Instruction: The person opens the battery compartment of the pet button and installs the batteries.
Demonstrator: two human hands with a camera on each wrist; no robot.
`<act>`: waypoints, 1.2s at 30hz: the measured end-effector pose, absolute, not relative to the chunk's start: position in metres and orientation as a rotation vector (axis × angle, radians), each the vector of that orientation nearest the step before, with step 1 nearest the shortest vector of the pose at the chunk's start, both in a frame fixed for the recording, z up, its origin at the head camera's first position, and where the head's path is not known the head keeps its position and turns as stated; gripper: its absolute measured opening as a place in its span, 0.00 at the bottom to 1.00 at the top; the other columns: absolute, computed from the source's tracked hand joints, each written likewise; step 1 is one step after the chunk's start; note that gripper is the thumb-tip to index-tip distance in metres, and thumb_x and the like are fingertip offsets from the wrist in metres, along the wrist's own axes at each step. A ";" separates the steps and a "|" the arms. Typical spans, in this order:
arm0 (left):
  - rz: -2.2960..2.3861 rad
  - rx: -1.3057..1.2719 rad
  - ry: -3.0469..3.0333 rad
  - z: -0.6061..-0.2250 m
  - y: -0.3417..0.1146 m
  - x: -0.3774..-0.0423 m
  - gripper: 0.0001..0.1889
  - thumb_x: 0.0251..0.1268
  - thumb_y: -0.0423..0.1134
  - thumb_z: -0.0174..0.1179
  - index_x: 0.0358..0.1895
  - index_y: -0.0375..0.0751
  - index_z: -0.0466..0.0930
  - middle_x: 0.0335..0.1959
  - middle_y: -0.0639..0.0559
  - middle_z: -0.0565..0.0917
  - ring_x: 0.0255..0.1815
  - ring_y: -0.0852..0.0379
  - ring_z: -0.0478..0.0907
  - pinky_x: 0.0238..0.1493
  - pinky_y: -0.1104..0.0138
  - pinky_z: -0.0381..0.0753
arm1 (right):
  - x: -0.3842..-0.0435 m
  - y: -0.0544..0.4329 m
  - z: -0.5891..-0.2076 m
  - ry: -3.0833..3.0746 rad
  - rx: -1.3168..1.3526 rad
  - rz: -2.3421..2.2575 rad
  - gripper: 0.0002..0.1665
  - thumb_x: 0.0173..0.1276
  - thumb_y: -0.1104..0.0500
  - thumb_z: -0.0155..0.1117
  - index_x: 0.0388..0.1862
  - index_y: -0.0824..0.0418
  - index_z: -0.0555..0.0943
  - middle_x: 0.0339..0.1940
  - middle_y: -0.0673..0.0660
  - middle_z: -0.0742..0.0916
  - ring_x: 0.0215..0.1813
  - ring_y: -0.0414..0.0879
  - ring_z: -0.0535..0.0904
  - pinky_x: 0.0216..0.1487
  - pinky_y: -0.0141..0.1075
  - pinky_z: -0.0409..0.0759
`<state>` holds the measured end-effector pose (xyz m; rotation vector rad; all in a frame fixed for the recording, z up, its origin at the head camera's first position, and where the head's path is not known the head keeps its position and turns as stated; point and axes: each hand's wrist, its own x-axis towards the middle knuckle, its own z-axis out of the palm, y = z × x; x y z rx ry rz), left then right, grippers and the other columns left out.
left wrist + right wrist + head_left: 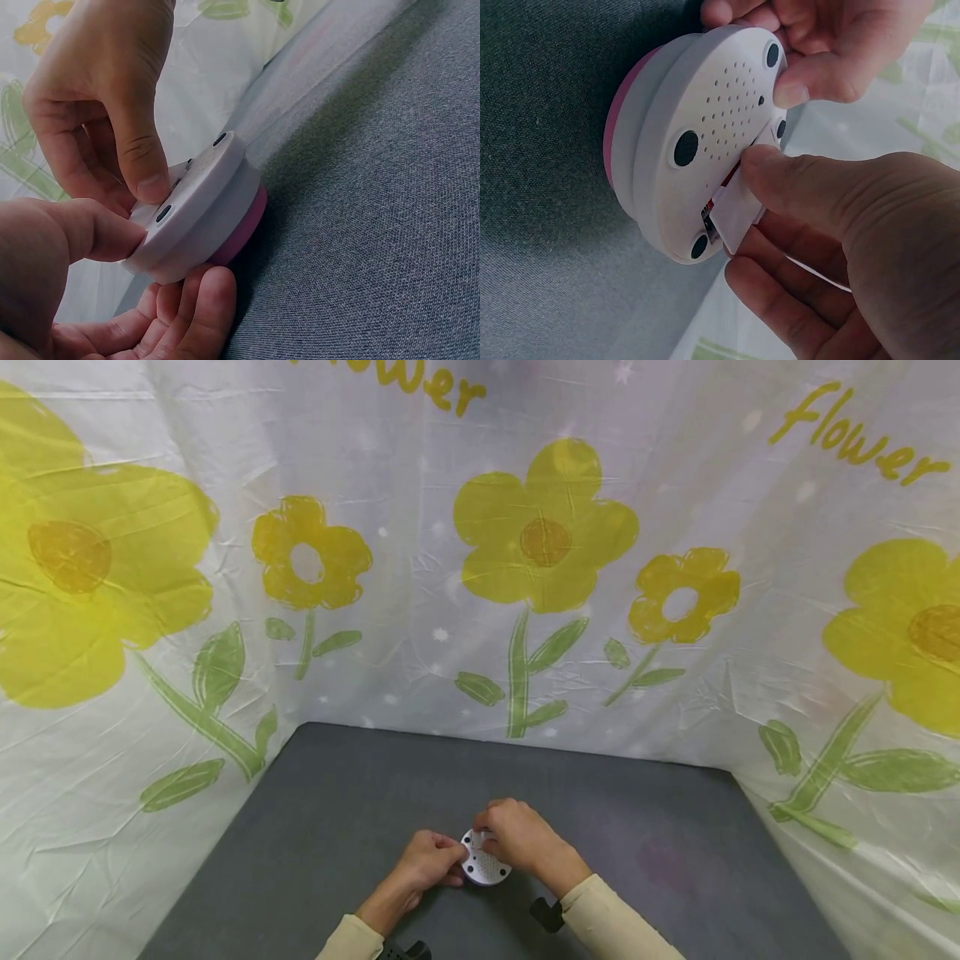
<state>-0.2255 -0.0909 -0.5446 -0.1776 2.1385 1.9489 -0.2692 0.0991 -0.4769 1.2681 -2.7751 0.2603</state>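
Observation:
A round white device (487, 867) with a pink far side (617, 124) lies with its underside facing up. That underside has a grid of small holes and black round feet (686, 148). My left hand (427, 865) grips the device's edge, thumb on the underside and fingers beneath, as the left wrist view shows. With thumb and fingers my right hand (523, 837) pinches a white battery cover (737, 215). The cover stands tilted over a slot-like battery compartment (708, 219), where something red and metallic shows. Most of the compartment's inside is hidden by the cover and thumb.
A dark grey cloth-covered table (360, 793) lies under the hands. White curtains (405, 635) printed with yellow flowers hang around its back and sides. Black wrist straps (547, 914) sit near both cuffs.

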 end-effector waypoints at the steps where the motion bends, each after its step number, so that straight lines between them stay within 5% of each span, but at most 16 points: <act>1: 1.950 -0.175 2.136 -0.545 -0.091 -0.225 0.11 0.66 0.31 0.64 0.45 0.25 0.85 0.33 0.44 0.89 0.29 0.58 0.88 0.33 0.66 0.93 | -0.269 0.099 -0.477 -2.771 1.269 0.266 0.09 0.63 0.67 0.80 0.40 0.57 0.92 0.36 0.51 0.89 0.36 0.41 0.84 0.32 0.31 0.82; 36: 1.966 -0.155 2.155 -0.550 -0.089 -0.227 0.10 0.66 0.30 0.63 0.44 0.24 0.86 0.33 0.44 0.88 0.27 0.59 0.86 0.32 0.66 0.93 | -0.267 0.103 -0.472 -2.716 1.258 0.283 0.16 0.66 0.75 0.66 0.43 0.59 0.93 0.41 0.52 0.93 0.41 0.44 0.89 0.37 0.33 0.88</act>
